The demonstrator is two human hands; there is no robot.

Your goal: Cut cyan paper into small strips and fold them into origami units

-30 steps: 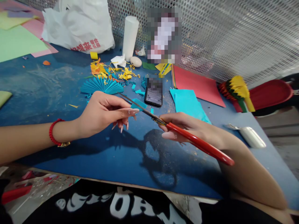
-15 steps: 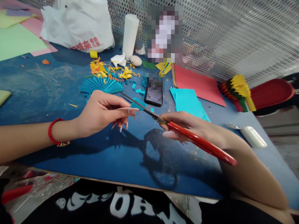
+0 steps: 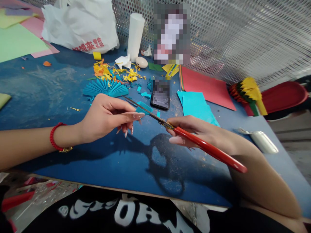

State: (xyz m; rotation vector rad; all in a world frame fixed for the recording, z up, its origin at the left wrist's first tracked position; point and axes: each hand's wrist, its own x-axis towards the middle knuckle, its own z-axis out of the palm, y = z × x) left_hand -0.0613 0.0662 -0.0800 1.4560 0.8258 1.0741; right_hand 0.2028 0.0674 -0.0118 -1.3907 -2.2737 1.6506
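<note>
Between the thumb and fingers of my left hand (image 3: 109,115) is a small piece of blue paper (image 3: 145,107). My right hand (image 3: 191,132) is closed around red-handled scissors (image 3: 209,147). Their blades lie across the blue paper, close to my left fingertips, and point up to the left. Whether the blades are parted around the paper or pressed together, I cannot tell. Just behind my left hand rests a pleated blue paper fan (image 3: 105,88). Larger blue sheets (image 3: 195,103) lie beyond my right hand.
A phone (image 3: 160,94) lies past the scissors. Yellow and orange paper scraps (image 3: 131,75), a white roll (image 3: 136,37) and a white bag (image 3: 80,29) are farther back. To the right are red paper (image 3: 209,87), a folded paper piece (image 3: 250,90) and a white case (image 3: 264,141).
The scissor blades appear slightly closer together over the blue paper. Both hands stay almost in place, and the view has shifted very slightly.
</note>
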